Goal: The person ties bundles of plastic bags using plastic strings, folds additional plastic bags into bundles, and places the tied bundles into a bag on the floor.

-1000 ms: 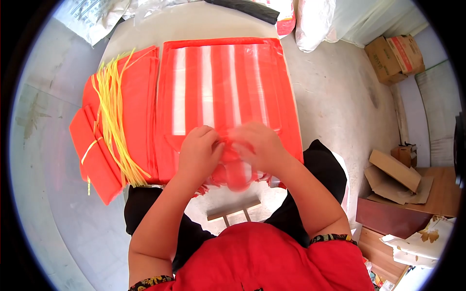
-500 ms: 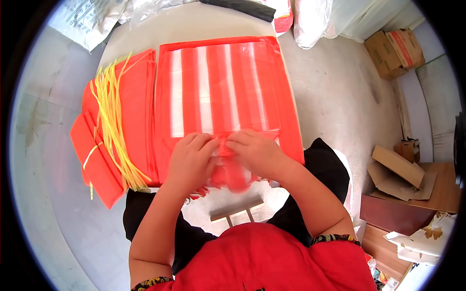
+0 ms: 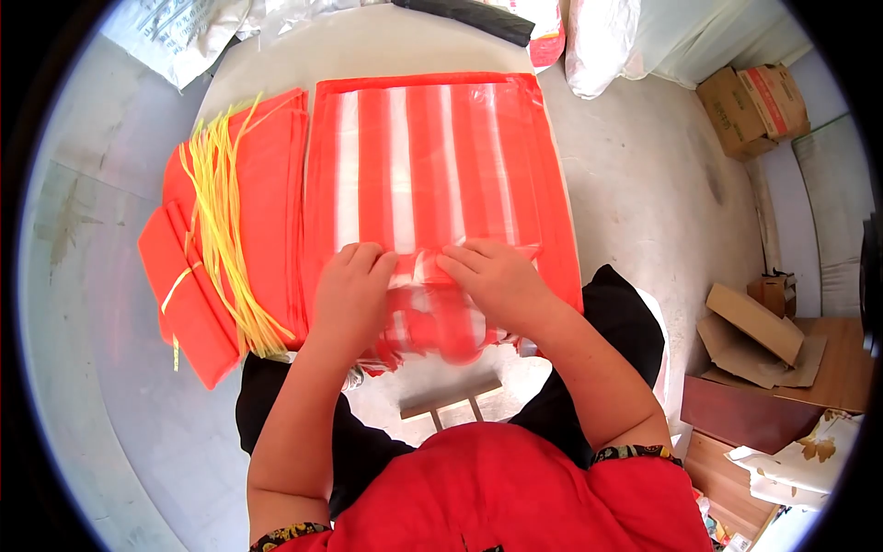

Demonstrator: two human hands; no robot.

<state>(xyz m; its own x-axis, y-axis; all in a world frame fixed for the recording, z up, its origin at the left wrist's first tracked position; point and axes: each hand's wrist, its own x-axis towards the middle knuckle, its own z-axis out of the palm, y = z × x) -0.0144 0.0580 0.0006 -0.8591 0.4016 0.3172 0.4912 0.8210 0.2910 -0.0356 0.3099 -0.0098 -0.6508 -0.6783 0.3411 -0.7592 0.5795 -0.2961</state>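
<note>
A red-and-white striped sheet of thin plastic [image 3: 418, 166] lies flat on a stack of red material [image 3: 563, 230]. Its near end is bunched and hangs over the table's front edge. My left hand [image 3: 354, 287] has its fingers curled onto the sheet near that edge. Beside it, my right hand [image 3: 497, 281] pinches the same plastic, a small gap away. Crumpled plastic shows between and below both hands, partly blurred. My fingertips hide exactly how much of it is gripped.
On the left, a bunch of yellow strips [image 3: 221, 212] lies across folded red material [image 3: 267, 202], next to a tied red bundle [image 3: 189, 304]. A black roll [image 3: 469, 18] rests at the table's far edge. Cardboard boxes [image 3: 754, 106] stand on the right.
My hands have moved slightly apart along the near part of the sheet, and more bunched plastic shows between them. The whole view has shifted a little.
</note>
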